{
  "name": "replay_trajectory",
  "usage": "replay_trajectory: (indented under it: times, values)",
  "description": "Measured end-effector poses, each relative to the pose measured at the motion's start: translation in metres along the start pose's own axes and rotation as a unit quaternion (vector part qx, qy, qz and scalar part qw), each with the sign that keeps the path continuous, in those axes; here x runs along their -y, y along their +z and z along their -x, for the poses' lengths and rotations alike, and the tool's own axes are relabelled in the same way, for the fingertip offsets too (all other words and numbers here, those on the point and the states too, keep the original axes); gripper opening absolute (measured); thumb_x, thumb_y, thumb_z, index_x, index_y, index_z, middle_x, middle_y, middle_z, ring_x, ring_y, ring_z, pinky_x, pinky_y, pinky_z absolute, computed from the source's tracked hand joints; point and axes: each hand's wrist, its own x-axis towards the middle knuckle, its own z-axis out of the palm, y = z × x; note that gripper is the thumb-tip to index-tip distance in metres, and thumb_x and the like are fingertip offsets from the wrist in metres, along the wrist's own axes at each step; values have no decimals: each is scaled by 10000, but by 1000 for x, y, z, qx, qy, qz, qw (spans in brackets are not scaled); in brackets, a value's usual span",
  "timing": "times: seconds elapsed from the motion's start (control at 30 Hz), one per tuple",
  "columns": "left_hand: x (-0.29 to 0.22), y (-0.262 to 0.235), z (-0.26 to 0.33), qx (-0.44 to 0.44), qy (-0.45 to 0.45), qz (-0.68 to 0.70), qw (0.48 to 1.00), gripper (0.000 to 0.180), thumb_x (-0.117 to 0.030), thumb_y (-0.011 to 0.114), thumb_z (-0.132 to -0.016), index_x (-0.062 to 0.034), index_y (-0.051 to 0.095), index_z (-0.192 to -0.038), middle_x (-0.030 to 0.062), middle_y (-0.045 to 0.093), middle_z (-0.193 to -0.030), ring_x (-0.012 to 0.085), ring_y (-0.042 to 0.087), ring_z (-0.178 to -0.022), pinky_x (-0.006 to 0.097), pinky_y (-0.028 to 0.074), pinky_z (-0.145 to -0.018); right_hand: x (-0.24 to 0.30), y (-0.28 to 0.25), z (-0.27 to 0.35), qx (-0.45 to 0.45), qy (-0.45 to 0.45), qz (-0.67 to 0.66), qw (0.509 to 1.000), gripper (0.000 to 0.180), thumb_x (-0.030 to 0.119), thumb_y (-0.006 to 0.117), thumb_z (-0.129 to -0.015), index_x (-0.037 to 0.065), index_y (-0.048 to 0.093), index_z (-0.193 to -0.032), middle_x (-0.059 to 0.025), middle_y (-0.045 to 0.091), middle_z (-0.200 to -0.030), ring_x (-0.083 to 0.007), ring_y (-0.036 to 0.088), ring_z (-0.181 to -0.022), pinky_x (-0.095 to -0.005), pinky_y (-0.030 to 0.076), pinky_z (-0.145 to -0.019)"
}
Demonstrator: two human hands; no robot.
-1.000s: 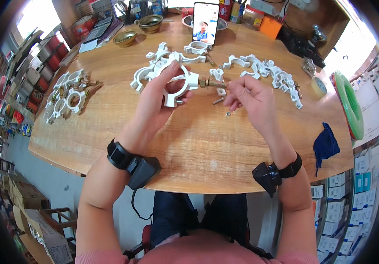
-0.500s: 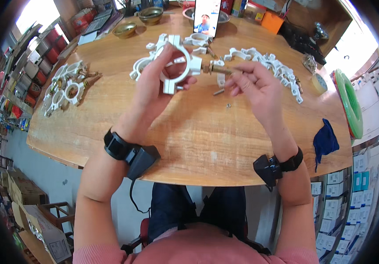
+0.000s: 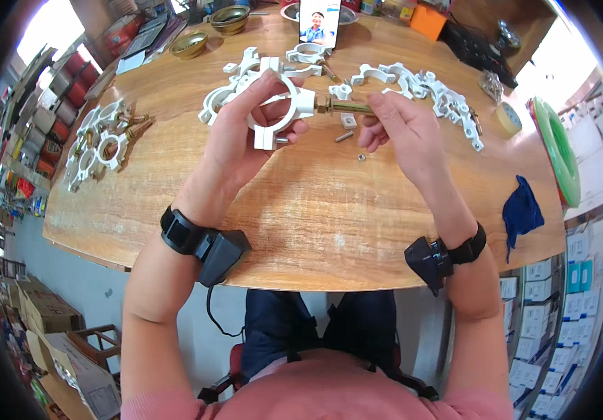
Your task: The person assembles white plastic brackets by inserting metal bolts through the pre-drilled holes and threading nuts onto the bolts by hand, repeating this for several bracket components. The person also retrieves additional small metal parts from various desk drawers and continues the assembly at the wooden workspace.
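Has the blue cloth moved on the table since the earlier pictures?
No. The blue cloth lies at the same spot by the table's right edge; only the camera shifted.

Clamp pile left on table; cloth right; phone behind.

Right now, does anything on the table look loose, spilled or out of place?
Only small strays: a nut, a short screw and a white block lie loose on the table, under the brass bolt.

Hardware shop: stocked shelves, boxes
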Motion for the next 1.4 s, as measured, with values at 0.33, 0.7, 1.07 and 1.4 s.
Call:
replay_trajectory:
  times: [0.33, 0.7, 1.07, 1.4]
  values:
    - [3, -2, -5, -49, -28, 36, 998, 346, -327, 415, -871, -19, 545, -960, 75, 582, -813, 161, 540, -641, 238, 419, -537, -5, 3, -4, 29, -45, 6, 999, 216, 193, 528, -830, -22, 541, -810, -56, 584, -643, -101, 552, -561, -222, 444, -510]
    - [2, -1, -1, -94, -50, 45, 993, 280, -306, 443, -862, -46, 523, -929, 86, 586, -839, 179, 545, -632, 261, 418, -525, -6, 5, -5, 44, 29, -16, 999, 267, 238, 506, -844, -17, 531, -770, -62, 577, -619, -101, 545, -535, -222, 429, -481]
    - [1, 0, -2, -73, -35, 55, 995, 268, -300, 453, -856, -49, 526, -915, 82, 593, -819, 177, 543, -622, 257, 430, -536, 0, 1, -4, 57, 56, 8, 997, 201, 168, 502, -847, -30, 518, -881, -74, 575, -673, -102, 518, -566, -221, 424, -514]
    - [3, -8, -9, -75, -16, 58, 995, 297, -325, 473, -843, -46, 546, -912, 68, 577, -838, 163, 532, -631, 253, 429, -552, 31, -32, -1, 387, -316, -324, 803, 123, 106, 583, -781, -15, 581, -806, -45, 540, -598, -60, 469, -512, -180, 365, -466]
